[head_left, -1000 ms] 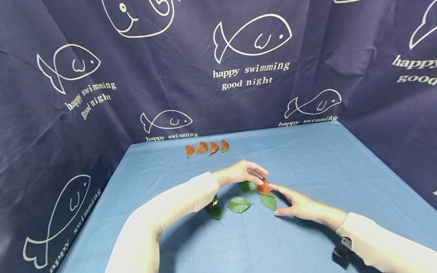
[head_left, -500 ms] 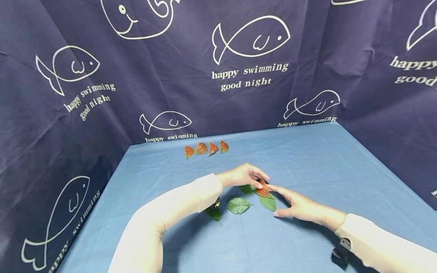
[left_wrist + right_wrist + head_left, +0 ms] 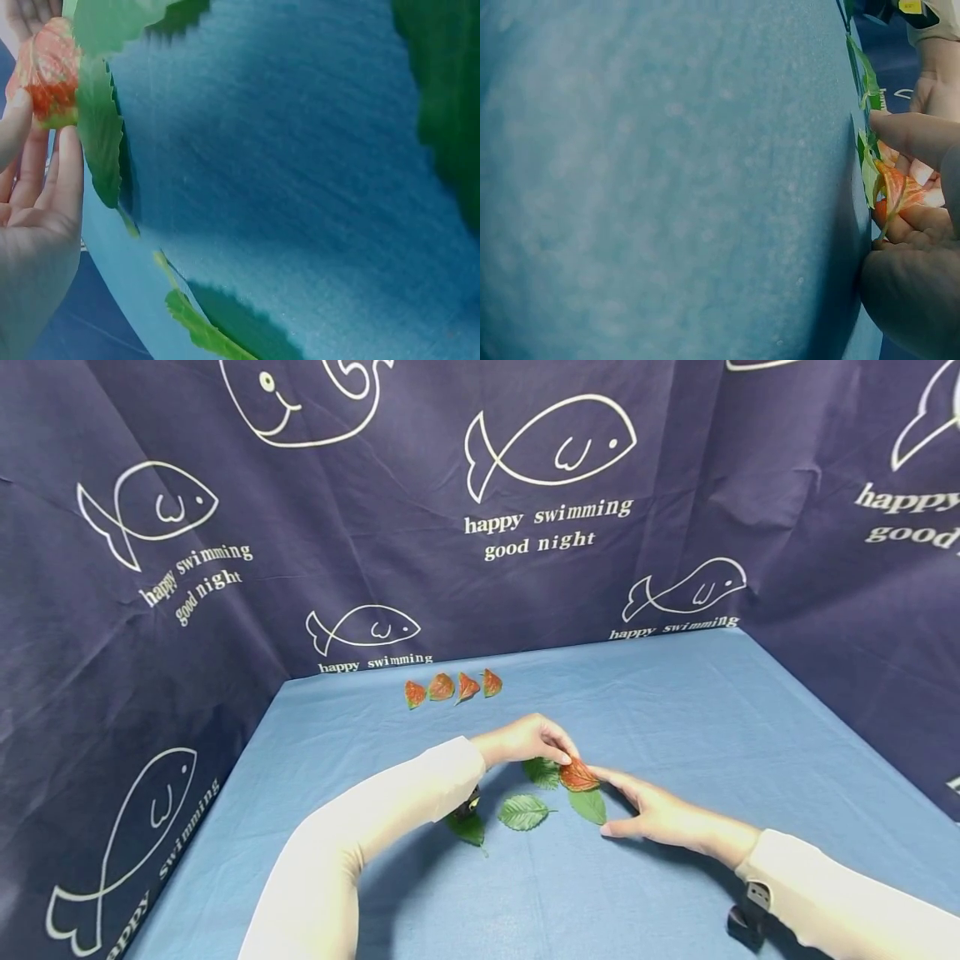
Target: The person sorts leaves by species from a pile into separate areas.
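A red-orange leaf (image 3: 579,775) lies over the upper part of a green leaf (image 3: 588,808), right of centre in the head view. My left hand (image 3: 531,739) pinches the red leaf's near-left edge; in the left wrist view its thumb presses on the red leaf (image 3: 54,71) with the fingers behind. From the other side my right hand (image 3: 656,810) rests low on the cloth, thumb and fingers spread apart around the two leaves, index fingertip right at the red leaf's edge. Another green leaf (image 3: 542,773) sits just under my left hand.
A serrated green leaf (image 3: 523,812) lies mid-table, and one more green leaf (image 3: 468,831) is partly hidden behind my left wrist. Several red leaves (image 3: 441,687) stand in a row at the back of the blue cloth (image 3: 675,710). Dark printed curtains (image 3: 420,527) surround the table.
The red leaf has turned and settled flatter over the green leaf. My left hand dipped slightly right, then came back left, still pinching the red leaf. My right hand has hardly moved.
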`<state>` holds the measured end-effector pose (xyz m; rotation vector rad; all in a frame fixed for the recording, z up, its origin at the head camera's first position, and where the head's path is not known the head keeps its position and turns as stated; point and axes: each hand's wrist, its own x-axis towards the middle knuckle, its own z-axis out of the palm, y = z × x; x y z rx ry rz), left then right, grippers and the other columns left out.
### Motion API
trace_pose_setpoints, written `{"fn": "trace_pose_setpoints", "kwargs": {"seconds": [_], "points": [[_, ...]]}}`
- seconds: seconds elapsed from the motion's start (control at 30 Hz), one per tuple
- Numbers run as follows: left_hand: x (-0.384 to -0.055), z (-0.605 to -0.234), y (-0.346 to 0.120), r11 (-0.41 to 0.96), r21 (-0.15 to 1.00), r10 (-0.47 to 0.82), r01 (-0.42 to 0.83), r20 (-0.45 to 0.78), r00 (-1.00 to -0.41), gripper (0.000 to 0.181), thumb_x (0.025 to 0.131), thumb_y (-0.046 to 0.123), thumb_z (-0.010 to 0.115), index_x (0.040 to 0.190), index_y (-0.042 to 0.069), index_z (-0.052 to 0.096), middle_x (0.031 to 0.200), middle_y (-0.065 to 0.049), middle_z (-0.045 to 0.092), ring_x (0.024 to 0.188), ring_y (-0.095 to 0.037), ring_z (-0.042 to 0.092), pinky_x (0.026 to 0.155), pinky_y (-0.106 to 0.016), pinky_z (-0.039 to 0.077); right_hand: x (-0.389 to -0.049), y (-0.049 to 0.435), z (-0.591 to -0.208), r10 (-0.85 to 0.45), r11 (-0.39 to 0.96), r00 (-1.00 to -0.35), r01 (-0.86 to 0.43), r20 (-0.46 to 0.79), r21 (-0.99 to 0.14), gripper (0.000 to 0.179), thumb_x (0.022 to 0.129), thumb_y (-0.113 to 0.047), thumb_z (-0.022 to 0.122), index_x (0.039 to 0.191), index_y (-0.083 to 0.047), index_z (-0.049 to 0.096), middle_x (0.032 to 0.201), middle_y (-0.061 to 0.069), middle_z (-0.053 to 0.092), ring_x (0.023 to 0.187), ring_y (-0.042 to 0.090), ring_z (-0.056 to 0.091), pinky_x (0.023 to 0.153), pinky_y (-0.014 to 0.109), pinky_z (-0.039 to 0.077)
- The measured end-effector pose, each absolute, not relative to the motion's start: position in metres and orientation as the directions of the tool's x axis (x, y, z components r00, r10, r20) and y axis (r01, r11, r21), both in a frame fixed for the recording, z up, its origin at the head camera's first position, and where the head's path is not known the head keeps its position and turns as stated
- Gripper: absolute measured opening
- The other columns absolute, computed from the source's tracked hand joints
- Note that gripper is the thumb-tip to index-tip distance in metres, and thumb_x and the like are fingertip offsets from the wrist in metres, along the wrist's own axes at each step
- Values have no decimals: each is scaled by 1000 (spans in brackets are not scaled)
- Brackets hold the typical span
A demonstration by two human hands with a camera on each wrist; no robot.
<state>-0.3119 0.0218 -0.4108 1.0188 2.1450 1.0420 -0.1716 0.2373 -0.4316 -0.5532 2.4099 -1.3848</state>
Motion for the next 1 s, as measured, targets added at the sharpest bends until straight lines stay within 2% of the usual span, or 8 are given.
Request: {"fn": "trace_pose_setpoints", "kwargs": {"seconds": [0.2,0.37,0.5,0.53,0.63,0.73,0.8,1.0], "points": [[-314,-401,16,391,833,831,391,-137,-539,17,87,8,70,103,4,75,100,-11,75,84,-3,66,80,-19,55,-171,237,-429,-456,469,-886,-159,-84,-868,85,84,-25,75,152,-7,29,156,26,23,145,47,14,114,66,14],[-318,-396,11,384,843,840,376,-149,-522,17,89,13,69,104,8,75,96,-3,75,87,-7,67,83,-22,55,-173,239,-430,-455,472,-886,-157,-88,-867,85,84,-27,76,152,-10,29,157,23,24,146,44,14,114,65,14],[-322,-395,5,383,854,826,351,-146,-545,17,90,15,69,105,8,75,96,-3,75,88,-9,67,83,-25,55,-174,239,-431,-463,470,-883,-167,-81,-867,84,84,-26,75,153,-12,29,158,22,23,146,43,14,115,63,14],[-322,-394,4,385,855,816,347,-141,-560,18,90,15,69,105,8,75,97,-3,75,88,-9,67,84,-25,55,-174,239,-431,-463,472,-883,-167,-83,-866,84,84,-27,75,153,-12,29,158,21,23,146,42,14,116,60,15],[-324,-395,-1,377,878,777,295,-126,-617,19,90,14,69,106,6,74,100,-6,74,89,-11,68,86,-29,57,-175,238,-434,-474,459,-877,-172,-76,-872,83,84,-26,75,152,-11,30,157,19,28,147,39,13,118,28,20],[-326,-395,-5,365,899,729,243,-113,-675,20,90,15,69,108,6,73,104,-8,74,90,-12,70,92,-34,56,-176,237,-437,-488,437,-871,-184,-60,-880,82,83,-24,76,151,-8,32,155,17,32,146,36,13,103,1,16],[-326,-396,-8,360,909,701,210,-115,-704,20,90,15,69,108,5,72,105,-8,74,91,-13,70,94,-38,55,-176,237,-439,-494,424,-868,-194,-46,-884,82,83,-23,76,151,-6,32,155,17,33,146,33,14,98,-4,13],[-326,-393,-17,351,925,656,145,-133,-743,21,91,13,68,109,4,71,105,-9,73,93,-13,69,97,-42,53,-176,237,-442,-494,416,-869,-210,-26,-885,83,83,-23,76,151,-7,31,155,16,34,144,17,16,99,-4,12]]}}
